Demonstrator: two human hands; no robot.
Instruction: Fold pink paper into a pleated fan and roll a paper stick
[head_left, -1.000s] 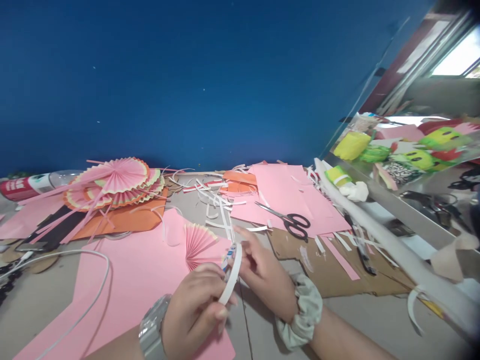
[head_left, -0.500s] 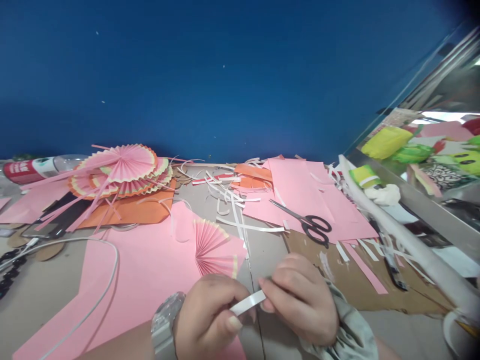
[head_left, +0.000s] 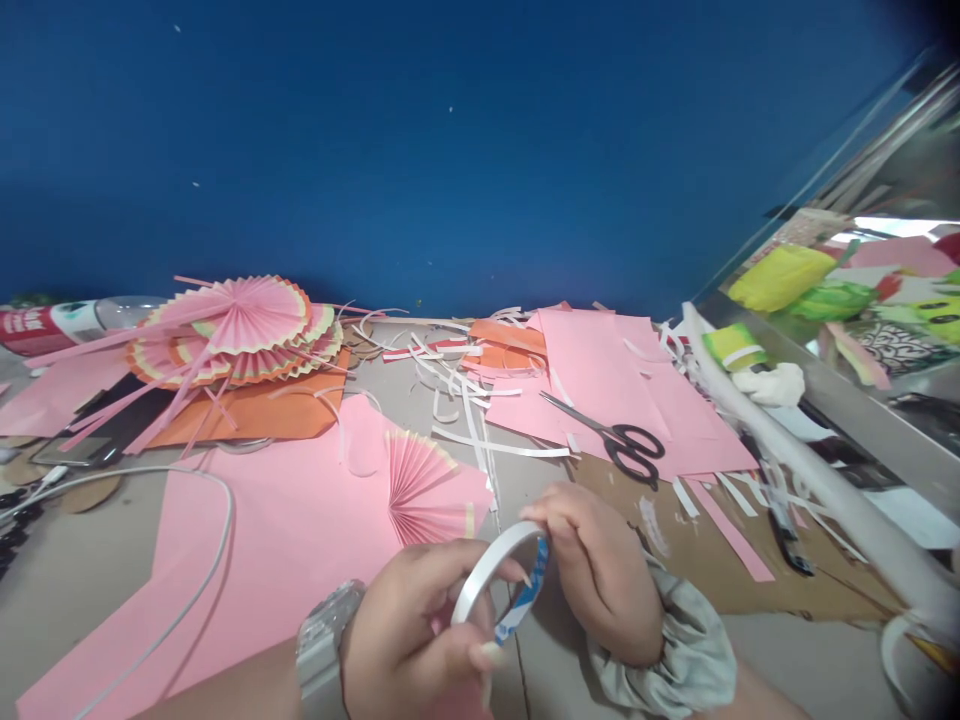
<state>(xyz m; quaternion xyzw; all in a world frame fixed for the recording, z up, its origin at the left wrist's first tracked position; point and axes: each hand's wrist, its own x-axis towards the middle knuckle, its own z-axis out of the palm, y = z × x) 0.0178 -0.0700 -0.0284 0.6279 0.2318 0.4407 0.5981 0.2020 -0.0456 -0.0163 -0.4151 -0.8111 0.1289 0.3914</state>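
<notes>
Head view: left hand (head_left: 420,622) curled, gripping white tape roll (head_left: 486,570) between both hands; right hand (head_left: 600,572) bent inward at its upper edge, pinch can't tell; pleated pink paper fan (head_left: 427,490) beyond left.

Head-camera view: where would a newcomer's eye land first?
Probably on the deep blue backdrop across the top. Next might come the pleated pink paper fans piled on the left. At bottom centre, the left hand and right hand hold a white ring-shaped roll, blue-patterned inside.
</notes>
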